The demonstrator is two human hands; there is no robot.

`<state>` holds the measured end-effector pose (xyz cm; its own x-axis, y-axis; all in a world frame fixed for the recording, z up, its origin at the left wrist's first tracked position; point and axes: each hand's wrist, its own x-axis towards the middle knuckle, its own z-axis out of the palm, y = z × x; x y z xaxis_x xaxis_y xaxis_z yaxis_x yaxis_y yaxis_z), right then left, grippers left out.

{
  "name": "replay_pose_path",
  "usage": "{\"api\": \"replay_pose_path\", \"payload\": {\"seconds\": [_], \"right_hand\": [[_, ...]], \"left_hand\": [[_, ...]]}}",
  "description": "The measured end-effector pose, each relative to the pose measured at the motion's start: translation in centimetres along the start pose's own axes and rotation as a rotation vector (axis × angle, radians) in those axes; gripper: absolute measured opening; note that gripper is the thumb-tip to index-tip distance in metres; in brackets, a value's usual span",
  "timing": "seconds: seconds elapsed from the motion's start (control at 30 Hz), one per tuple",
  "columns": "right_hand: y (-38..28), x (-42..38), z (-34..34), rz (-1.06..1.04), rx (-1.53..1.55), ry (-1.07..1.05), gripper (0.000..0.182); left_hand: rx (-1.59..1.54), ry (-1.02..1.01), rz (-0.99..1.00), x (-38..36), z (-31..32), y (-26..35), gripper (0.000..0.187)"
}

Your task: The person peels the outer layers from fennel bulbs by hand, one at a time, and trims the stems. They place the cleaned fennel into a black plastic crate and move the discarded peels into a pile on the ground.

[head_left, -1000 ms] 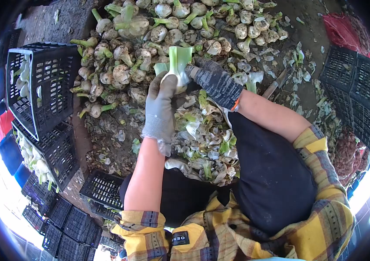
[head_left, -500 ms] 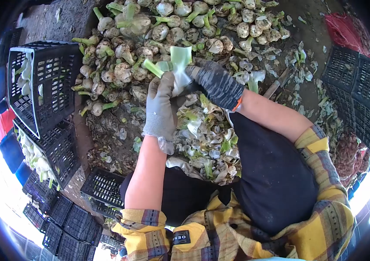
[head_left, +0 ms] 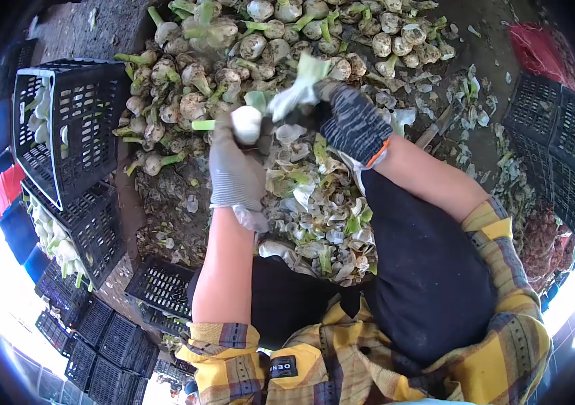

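In my gloved left hand (head_left: 235, 158) is a peeled white garlic bulb (head_left: 246, 125) with a short green stem pointing left. My right hand (head_left: 351, 121), in a dark patterned glove, grips a strip of pale garlic skin (head_left: 299, 89), which is blurred by motion. The two hands are apart, with the skin separated from the bulb. Just beyond them lies a heap of unpeeled, dirt-marked garlic bulbs (head_left: 193, 106). Loose peeled skins (head_left: 328, 216) cover the ground below my hands, between my legs.
A black plastic crate (head_left: 88, 121) with white bulbs inside stands tilted on the left, another crate (head_left: 88, 226) below it. A knife-like tool (head_left: 436, 128) lies right of my right hand. More crates (head_left: 547, 128) and a red net bag (head_left: 537, 50) are on the right.
My right hand has pulled the skin away from the bulb, moving right. My left hand has shifted slightly left and down, and the bulb now shows bare and white.
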<state>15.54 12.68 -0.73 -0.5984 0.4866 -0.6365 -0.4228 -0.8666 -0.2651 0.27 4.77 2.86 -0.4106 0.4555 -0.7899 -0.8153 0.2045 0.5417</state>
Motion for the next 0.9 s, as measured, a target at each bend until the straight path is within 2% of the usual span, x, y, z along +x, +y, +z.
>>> {"api": "replay_pose_path", "payload": {"seconds": [0.03, 0.1, 0.13, 0.23, 0.27, 0.37, 0.4, 0.5, 0.53, 0.6, 0.63, 0.67, 0.77, 0.9], "right_hand": [[-0.2, 0.1, -0.2, -0.021, -0.061, 0.018, 0.033], [-0.8, -0.1, 0.8, -0.065, -0.186, 0.052, 0.036], [-1.4, -0.5, 1.2, -0.062, -0.571, 0.055, 0.039], [-0.9, -0.7, 0.5, -0.114, -1.73, -0.401, 0.026], [-0.7, -1.2, 0.1, -0.582, -2.125, -0.676, 0.029], [1.7, 0.7, -1.7, -0.577, -1.774, -0.501, 0.033], [1.6, 0.7, -1.5, -0.564, -1.77, -0.509, 0.031], [1.6, 0.4, 0.6, -0.017, -0.963, -0.315, 0.031], [0.5, -0.1, 1.6, 0.161, -0.76, -0.189, 0.035], [0.5, 0.7, 1.1, -0.031, -0.925, -0.372, 0.037], [0.5, 0.8, 0.9, 0.127, -0.802, -0.345, 0.035], [0.2, 0.6, 1.4, 0.278, -0.68, -0.298, 0.032], [0.1, 0.4, 1.0, 0.289, -0.719, -0.208, 0.037], [-0.7, -0.7, 1.2, 0.223, -0.71, -0.267, 0.038]], "left_hand": [[-0.062, 0.061, -0.017, 0.3, -0.3, 0.5, 0.03], [-0.129, 0.011, -0.016, 0.6, -1.1, 1.4, 0.032], [-0.113, 0.025, 0.003, 0.7, -1.3, 1.6, 0.033], [-0.007, 0.054, 0.071, 0.2, -1.0, 2.0, 0.039], [0.069, 0.056, 0.103, -0.2, -0.9, 1.9, 0.042], [0.301, 0.0, 0.249, -0.1, -1.0, 1.4, 0.05], [0.379, -0.032, 0.305, 0.2, -1.1, 1.0, 0.053], [0.377, -0.118, 0.332, 1.6, -2.2, 0.1, 0.055], [0.33, -0.268, 0.329, 0.7, -2.0, -0.1, 0.033], [0.437, -0.28, 0.395, -0.3, -1.1, -0.8, 0.032], [0.489, -0.285, 0.431, -0.7, -0.7, -0.8, 0.032], [0.502, -0.307, 0.359, -1.4, -0.2, -0.4, 0.034], [0.49, -0.263, 0.515, 0.5, -1.3, -1.7, 0.047], [0.609, -0.296, 0.402, -0.1, -1.2, -1.0, 0.047]]}}
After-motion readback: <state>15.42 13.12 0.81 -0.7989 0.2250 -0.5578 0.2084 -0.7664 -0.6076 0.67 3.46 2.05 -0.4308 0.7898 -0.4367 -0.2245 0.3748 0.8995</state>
